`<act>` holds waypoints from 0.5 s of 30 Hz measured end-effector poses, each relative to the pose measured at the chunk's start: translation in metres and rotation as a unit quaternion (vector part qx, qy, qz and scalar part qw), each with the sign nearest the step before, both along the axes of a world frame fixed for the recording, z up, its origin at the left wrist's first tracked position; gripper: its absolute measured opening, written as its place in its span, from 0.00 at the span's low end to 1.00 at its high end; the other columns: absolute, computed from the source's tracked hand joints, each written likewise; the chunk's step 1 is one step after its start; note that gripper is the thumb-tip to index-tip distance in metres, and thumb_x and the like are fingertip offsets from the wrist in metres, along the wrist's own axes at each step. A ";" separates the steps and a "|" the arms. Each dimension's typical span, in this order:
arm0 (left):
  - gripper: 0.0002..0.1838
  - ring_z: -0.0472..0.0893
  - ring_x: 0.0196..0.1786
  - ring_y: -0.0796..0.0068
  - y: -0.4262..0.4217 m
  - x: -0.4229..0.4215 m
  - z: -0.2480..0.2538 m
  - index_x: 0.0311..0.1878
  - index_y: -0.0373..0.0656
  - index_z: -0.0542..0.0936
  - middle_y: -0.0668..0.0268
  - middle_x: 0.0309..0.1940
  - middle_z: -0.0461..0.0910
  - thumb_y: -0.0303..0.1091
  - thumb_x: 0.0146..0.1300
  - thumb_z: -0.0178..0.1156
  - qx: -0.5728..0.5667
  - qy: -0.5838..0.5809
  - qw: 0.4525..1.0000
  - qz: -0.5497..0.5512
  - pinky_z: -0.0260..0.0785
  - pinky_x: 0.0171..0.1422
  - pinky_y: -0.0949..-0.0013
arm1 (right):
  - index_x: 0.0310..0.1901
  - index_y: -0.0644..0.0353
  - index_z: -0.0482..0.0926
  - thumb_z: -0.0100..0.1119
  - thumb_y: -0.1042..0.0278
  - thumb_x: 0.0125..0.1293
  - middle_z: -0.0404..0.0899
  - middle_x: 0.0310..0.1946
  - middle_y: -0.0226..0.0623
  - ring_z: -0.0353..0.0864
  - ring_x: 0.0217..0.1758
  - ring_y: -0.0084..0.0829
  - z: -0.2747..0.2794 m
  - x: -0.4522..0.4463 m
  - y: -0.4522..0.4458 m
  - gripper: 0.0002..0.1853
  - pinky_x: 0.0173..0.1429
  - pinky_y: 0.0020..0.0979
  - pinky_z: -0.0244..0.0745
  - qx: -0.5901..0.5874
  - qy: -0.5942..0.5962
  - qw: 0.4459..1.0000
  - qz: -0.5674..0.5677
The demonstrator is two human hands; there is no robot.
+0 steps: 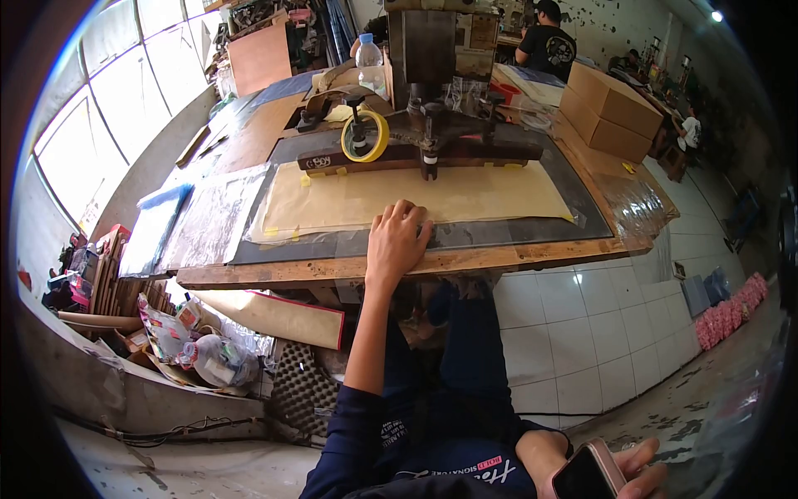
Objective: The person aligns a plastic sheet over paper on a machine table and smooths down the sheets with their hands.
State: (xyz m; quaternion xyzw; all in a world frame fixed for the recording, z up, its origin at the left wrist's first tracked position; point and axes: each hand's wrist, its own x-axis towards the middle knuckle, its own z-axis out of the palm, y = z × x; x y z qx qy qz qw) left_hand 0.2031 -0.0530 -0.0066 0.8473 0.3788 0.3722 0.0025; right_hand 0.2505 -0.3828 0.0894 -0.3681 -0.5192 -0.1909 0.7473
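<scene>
My left hand point(397, 243) lies palm down on the front edge of a long tan paper sheet point(465, 195), its fingers loosely bent and nothing visible in them. Clear plastic shows around the sheet, which lies on a dark mat point(507, 237). A dark metal bar point(499, 155) crosses the sheet's far edge, below a machine's column point(424, 50). On a knob at the bar's left hangs a yellow tape roll point(384, 137). Down at the lower right, my right hand point(638, 472) holds a smartphone point(583, 481) with a dark screen.
Cardboard boxes point(611, 108) stand on the table's right side, near plastic wrap point(636, 208). A water bottle point(368, 54) stands behind the bar. Plastic sheets point(212, 212) cover the left side. Bags and scraps point(216, 358) lie below left. Other people point(547, 41) sit farther back.
</scene>
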 end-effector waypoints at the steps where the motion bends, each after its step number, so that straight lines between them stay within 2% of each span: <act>1: 0.13 0.75 0.49 0.62 0.000 0.000 0.000 0.42 0.44 0.79 0.64 0.43 0.76 0.40 0.59 0.57 0.000 0.000 1.000 0.000 0.66 0.53 0.60 | 0.35 0.39 0.63 0.36 0.59 0.69 0.65 0.36 0.03 0.68 0.36 0.01 0.000 0.000 0.000 0.05 0.40 0.20 0.52 -0.005 0.000 1.000 -0.004; 3: 0.13 0.75 0.49 0.62 0.000 0.000 -0.001 0.42 0.44 0.79 0.63 0.43 0.76 0.40 0.59 0.57 0.003 -0.001 1.000 -0.001 0.66 0.53 0.60 | 0.34 0.39 0.63 0.32 0.61 0.73 0.66 0.36 0.02 0.68 0.35 -0.01 -0.003 -0.001 -0.002 0.09 0.39 0.19 0.52 -0.019 -0.005 1.000 -0.018; 5: 0.13 0.75 0.49 0.62 0.000 0.000 0.000 0.42 0.44 0.79 0.63 0.43 0.76 0.40 0.59 0.57 0.006 -0.002 1.000 -0.002 0.66 0.53 0.60 | 0.36 0.39 0.64 0.31 0.60 0.74 0.66 0.36 0.01 0.68 0.36 -0.02 -0.005 -0.001 -0.002 0.09 0.39 0.19 0.52 -0.041 -0.009 0.999 -0.005; 15: 0.12 0.75 0.48 0.62 0.000 0.000 0.000 0.42 0.44 0.79 0.64 0.42 0.76 0.40 0.59 0.57 0.004 -0.002 1.000 -0.003 0.66 0.53 0.60 | 0.36 0.38 0.64 0.38 0.58 0.69 0.64 0.35 0.04 0.67 0.37 0.03 0.004 0.003 0.005 0.04 0.42 0.22 0.52 0.023 -0.003 0.999 0.030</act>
